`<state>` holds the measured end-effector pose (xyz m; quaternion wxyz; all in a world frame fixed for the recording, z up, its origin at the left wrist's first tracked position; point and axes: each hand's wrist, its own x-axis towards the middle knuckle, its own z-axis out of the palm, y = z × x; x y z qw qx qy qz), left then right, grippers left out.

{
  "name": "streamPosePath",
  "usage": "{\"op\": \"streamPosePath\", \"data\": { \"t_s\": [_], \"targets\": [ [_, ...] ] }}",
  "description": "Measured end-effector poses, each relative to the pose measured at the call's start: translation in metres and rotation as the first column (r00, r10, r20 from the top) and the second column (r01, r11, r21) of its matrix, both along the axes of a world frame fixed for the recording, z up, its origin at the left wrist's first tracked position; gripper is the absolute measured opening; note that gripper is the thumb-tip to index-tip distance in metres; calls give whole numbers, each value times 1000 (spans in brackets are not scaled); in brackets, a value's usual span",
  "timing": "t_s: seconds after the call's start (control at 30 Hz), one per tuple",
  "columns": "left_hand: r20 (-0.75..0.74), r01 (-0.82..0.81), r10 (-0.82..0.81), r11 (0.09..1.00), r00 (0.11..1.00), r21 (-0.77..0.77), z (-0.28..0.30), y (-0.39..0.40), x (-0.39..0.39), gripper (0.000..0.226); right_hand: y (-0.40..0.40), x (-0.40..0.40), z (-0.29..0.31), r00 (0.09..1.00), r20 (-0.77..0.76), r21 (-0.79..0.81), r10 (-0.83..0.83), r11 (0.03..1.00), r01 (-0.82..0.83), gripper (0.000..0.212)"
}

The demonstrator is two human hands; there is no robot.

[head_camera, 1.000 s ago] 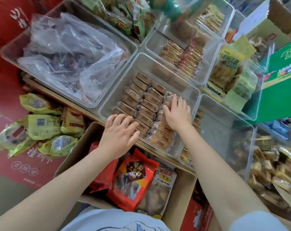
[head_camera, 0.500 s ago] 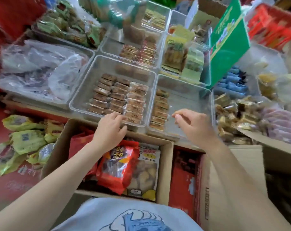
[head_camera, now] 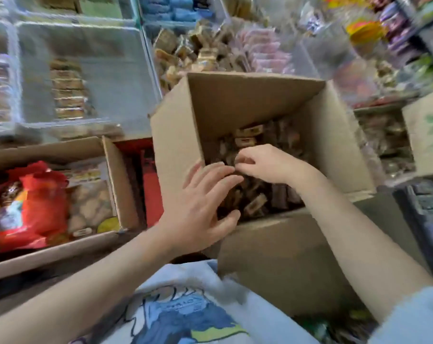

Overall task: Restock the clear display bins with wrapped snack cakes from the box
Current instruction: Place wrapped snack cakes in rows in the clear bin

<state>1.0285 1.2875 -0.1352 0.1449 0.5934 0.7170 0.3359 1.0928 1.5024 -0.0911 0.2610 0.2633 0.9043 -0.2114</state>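
An open cardboard box (head_camera: 235, 103) stands in front of me, its bottom covered with brown wrapped snack cakes (head_camera: 255, 204). Both hands are down inside it. My left hand (head_camera: 200, 207) hovers over the pile near the box's left wall, fingers straight and spread, holding nothing. My right hand (head_camera: 270, 165) is further in, fingertips curled and pinching a wrapped cake from the pile. A clear display bin (head_camera: 126, 78) at the upper left holds one short row of the same cakes (head_camera: 66, 93). The view is blurred.
A second open carton (head_camera: 121, 184) at the left holds red snack bags (head_camera: 32, 204). Behind the box, clear bins hold loose brown sweets (head_camera: 205, 55) and pink packs (head_camera: 267, 50). Another carton (head_camera: 426, 135) stands at the right edge.
My view swung right from the bins to the cardboard box. Both hands left the bin area and went down into the box; the right hand now pinches a cake.
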Motion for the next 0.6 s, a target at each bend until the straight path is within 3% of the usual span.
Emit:
{"op": "streamPosePath", "data": {
  "t_s": [0.1,0.23,0.33,0.43,0.53,0.6],
  "targets": [
    [-100,-65,60,997,993,-48,-11,12,18,48,18,12,-30,949,242,-57,200,980,-192,27],
    [-136,-148,140,988,981,-52,-13,12,22,47,32,23,-86,698,554,-116,454,872,-475,30],
    [-135,-201,192,978,972,-56,-11,12,28,47,42,30,-118,665,564,-101,490,840,-533,45],
    [-119,-248,240,967,964,-62,-10,13,33,45,47,27,-140,546,633,-155,549,780,-606,67],
    [-128,-266,256,962,958,-64,-9,15,35,44,52,20,-136,647,555,-139,523,825,-547,55],
    [-133,-268,257,961,957,-75,-9,15,34,45,60,13,-122,814,410,-180,411,912,-370,49]
  ]
}}
